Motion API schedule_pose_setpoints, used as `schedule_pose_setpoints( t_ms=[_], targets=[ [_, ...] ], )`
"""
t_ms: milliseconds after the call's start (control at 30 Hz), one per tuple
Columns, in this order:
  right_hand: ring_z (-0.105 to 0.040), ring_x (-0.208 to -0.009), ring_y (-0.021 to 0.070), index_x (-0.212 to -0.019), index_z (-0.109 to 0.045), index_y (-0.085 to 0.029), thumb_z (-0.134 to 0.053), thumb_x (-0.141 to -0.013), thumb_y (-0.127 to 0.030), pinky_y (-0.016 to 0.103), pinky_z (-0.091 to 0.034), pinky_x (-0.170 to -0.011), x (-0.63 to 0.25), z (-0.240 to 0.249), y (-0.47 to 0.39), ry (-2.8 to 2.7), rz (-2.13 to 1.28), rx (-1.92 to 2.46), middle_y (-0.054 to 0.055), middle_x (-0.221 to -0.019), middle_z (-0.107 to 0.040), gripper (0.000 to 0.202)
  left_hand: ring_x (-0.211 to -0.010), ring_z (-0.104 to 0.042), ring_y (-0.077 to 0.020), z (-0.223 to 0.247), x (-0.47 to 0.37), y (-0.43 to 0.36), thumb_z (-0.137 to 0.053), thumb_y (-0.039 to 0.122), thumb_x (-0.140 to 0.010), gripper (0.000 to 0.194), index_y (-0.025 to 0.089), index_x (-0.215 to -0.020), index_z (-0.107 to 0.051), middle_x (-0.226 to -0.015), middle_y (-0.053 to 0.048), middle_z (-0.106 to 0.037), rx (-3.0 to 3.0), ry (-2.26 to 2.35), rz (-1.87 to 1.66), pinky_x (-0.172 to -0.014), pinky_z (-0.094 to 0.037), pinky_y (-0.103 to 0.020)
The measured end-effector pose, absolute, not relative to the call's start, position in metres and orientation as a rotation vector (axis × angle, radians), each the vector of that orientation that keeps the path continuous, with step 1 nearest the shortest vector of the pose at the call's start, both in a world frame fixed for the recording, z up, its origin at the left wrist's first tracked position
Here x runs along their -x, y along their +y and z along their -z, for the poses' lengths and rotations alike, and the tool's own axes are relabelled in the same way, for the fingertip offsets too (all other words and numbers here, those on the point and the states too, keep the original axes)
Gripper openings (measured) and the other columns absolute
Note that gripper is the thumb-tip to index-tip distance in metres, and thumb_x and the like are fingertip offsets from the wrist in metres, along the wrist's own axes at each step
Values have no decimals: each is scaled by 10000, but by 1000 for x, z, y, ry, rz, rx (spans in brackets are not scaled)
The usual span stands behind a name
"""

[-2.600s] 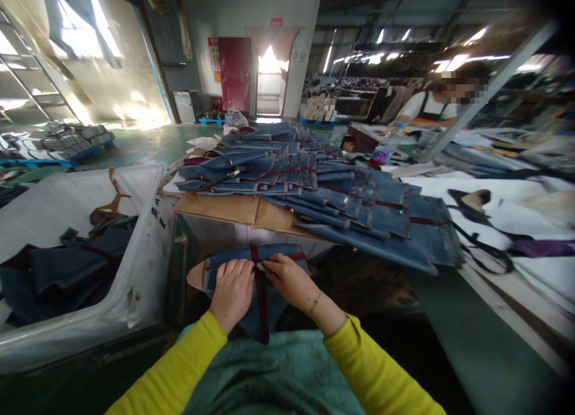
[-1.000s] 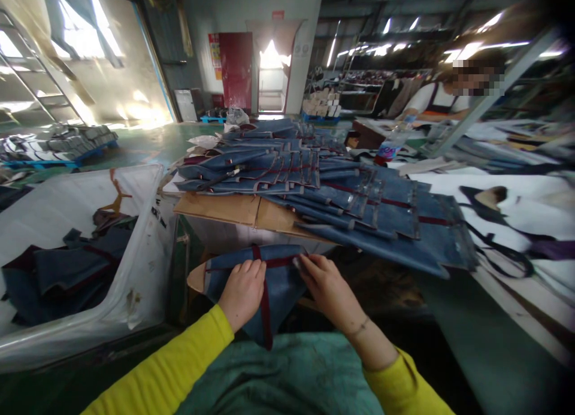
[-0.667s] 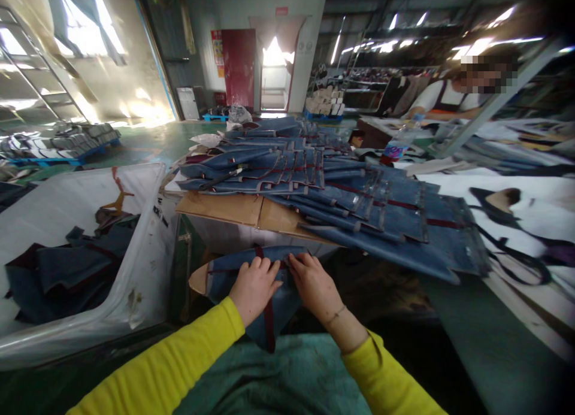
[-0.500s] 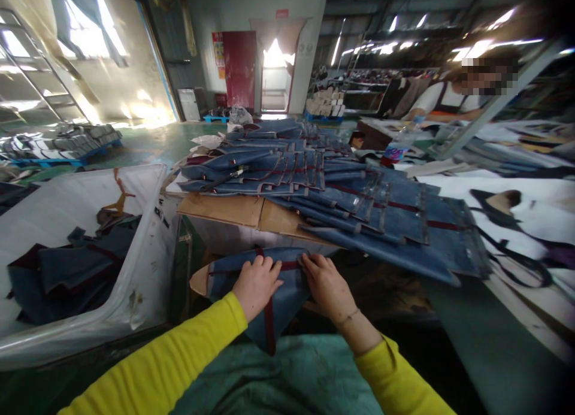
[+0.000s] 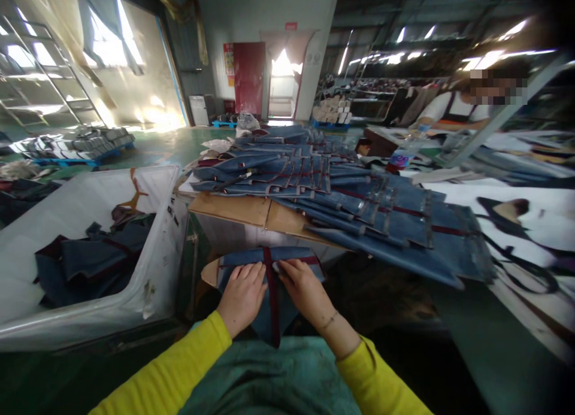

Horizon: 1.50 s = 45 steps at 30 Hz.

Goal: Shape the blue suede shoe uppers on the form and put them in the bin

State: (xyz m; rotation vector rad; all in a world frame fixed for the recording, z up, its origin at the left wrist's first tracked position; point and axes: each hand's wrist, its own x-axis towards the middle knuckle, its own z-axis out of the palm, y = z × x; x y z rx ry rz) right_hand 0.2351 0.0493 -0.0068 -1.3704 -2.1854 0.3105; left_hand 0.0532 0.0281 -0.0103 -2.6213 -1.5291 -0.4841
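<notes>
A blue fabric piece (image 5: 287, 307) with crossing dark-red bands lies in front of me, over something with a tan end at its left. My left hand (image 5: 244, 295) rests on its left part, fingers bent and close together at the cloth. To the right of the vertical band, my right hand (image 5: 305, 289) pinches a small greyish bit against the fabric; its exact shape is too small to tell. Just beyond, a pile of similar blue pieces (image 5: 305, 169) covers a cardboard-topped surface (image 5: 238, 208).
At the left stands a white bin (image 5: 157, 253) with blue pieces inside. A green surface (image 5: 489, 331) and a white-topped table (image 5: 552, 205) are at the right. A bottle (image 5: 401, 157) stands beyond the pile, near a person (image 5: 458, 106) in an apron.
My right hand has moved left along the fabric to beside the vertical band. My left hand has shifted left and down off that band. The view has turned slightly left.
</notes>
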Motion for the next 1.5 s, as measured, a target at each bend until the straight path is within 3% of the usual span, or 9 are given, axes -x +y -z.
schedule_pose_setpoints(
  t_ms=[300,500,867,1167,1500],
  targets=[
    [-521,-930,189,-1197,-553,-179,-394,-904,-140,306,-448,-843,-202,5,53,-2400,-134,1454,92,-1019,-593,336,-1114,-491,-223,6,-43,28,-392,213,-923,336,152,-1233,-506,-1232,-92,-575,2589,-1622,509,-956,-337,-403],
    [-502,-975,191,-1185,-547,-170,-403,-901,-135,287,-472,-813,-179,6,53,-2432,-147,1407,93,-1099,-573,321,-1106,-503,-229,8,-22,24,-395,210,-923,336,150,-1234,-507,-1217,-97,-585,2519,-1666,464,-945,-338,-415],
    [-497,-942,183,-1187,-531,-162,-387,-902,-135,276,-486,-776,-117,9,53,-2566,-156,1252,91,-1052,-567,320,-1133,-502,-241,19,40,11,-417,213,-911,330,147,-1214,-531,-1220,-95,-587,2411,-1769,445,-953,-360,-406],
    [-500,-925,188,-1126,-535,-159,-369,-900,-141,268,-493,-662,-70,5,54,-2667,-215,1166,83,-1039,-561,282,-1117,-500,-224,30,74,0,-428,284,-917,353,209,-1255,-495,-1248,-62,-561,2256,-2033,472,-930,-380,-396],
    [-518,-945,174,-1145,-560,-181,-415,-905,-164,259,-487,-763,-117,-2,57,-2577,-194,1239,68,-1036,-592,280,-1104,-483,-226,23,53,4,-444,334,-914,328,225,-1212,-525,-1186,-62,-566,2338,-1927,584,-917,-382,-401]
  ],
)
